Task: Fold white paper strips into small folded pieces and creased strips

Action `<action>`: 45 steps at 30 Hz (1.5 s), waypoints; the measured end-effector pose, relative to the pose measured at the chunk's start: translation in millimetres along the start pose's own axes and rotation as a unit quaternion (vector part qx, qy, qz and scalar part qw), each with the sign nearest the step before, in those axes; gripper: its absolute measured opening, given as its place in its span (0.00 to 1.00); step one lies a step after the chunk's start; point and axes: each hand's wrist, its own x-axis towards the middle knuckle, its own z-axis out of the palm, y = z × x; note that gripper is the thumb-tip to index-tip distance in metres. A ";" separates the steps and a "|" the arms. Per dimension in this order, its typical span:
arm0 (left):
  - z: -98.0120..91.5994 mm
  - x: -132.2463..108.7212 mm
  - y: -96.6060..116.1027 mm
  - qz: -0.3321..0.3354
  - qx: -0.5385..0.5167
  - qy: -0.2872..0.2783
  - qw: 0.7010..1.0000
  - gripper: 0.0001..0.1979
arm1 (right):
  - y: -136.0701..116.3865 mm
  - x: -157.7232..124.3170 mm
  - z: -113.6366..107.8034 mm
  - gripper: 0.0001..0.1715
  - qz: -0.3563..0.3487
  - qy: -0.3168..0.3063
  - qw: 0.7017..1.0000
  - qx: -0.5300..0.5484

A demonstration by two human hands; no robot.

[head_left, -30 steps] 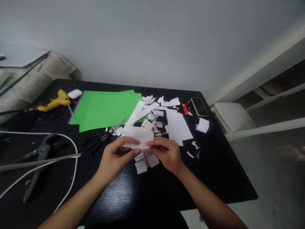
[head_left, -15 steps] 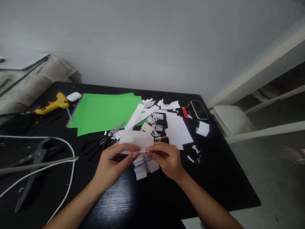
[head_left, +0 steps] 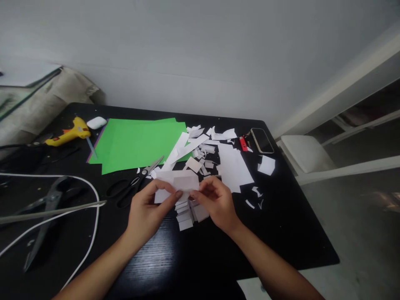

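Note:
My left hand (head_left: pixel 149 210) and my right hand (head_left: pixel 215 201) both pinch a folded white paper piece (head_left: pixel 181 182) just above the black table (head_left: pixel 281 233). Their fingertips meet at the paper's lower edge. Under the hands lies a small stack of cut white strips (head_left: pixel 187 214). Black scissors (head_left: pixel 133 186) lie to the left of my left hand. Several white paper scraps (head_left: pixel 233 166) are scattered behind my right hand.
Green paper sheets (head_left: pixel 137 141) lie at the back, with a yellow glue gun (head_left: pixel 68 132) and a white case (head_left: pixel 96 122) to their left. A phone (head_left: pixel 261 140) and a red item (head_left: pixel 243 143) sit far right. Large shears (head_left: pixel 46 204) and a white cable (head_left: pixel 90 196) lie left. A white chair (head_left: pixel 304 154) stands beyond the table.
The paper piece looks narrower and more folded than a second ago. Both hands have shifted their fingers closer together on it.

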 end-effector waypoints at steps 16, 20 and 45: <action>6.2 0.5 -6.1 -0.011 -0.033 0.012 0.999 0.12 | -2.8 1.3 0.0 0.26 0.053 -0.030 0.998 0.024; 5.3 2.4 -6.2 0.009 -0.020 0.006 1.000 0.10 | -2.4 3.9 -1.0 0.28 0.077 -0.016 0.996 0.031; -1.5 4.6 -0.7 -0.046 0.054 -0.034 0.997 0.10 | 4.1 5.0 -0.4 0.22 0.111 -0.033 0.990 0.086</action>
